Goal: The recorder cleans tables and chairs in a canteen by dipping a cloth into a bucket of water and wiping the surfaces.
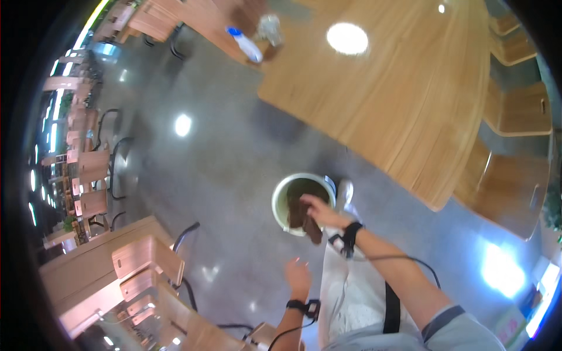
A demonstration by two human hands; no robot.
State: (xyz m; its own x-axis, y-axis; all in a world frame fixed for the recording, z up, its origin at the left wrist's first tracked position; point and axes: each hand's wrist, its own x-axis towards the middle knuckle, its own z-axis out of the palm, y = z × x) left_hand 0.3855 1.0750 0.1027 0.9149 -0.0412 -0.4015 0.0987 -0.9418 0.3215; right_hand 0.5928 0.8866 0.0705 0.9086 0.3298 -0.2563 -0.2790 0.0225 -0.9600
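Observation:
My right hand [320, 211] grips a dark brown cloth [312, 230] above a round white bucket [279, 193]. The cloth hangs in folds over the bucket's near rim, and its other end reaches inside. Brownish content fills the middle of the bucket; whether it is dirty water or more cloth, I cannot tell. Below and left of the bucket, my left hand [298, 276] hangs with loosely curled fingers. It touches neither the bucket nor the cloth, and blur hides whether its fingers are apart. Both wrists wear black straps with small devices and cables.
A large wooden table [373, 109] stands ahead to the right, its corner beyond the bucket. A white spray bottle with a blue top [246, 45] and a clear container [269, 30] are on its far part. Wooden chairs [505, 188] line the right; more chairs [147, 259] stand left. My shoe [345, 191] is beside the bucket.

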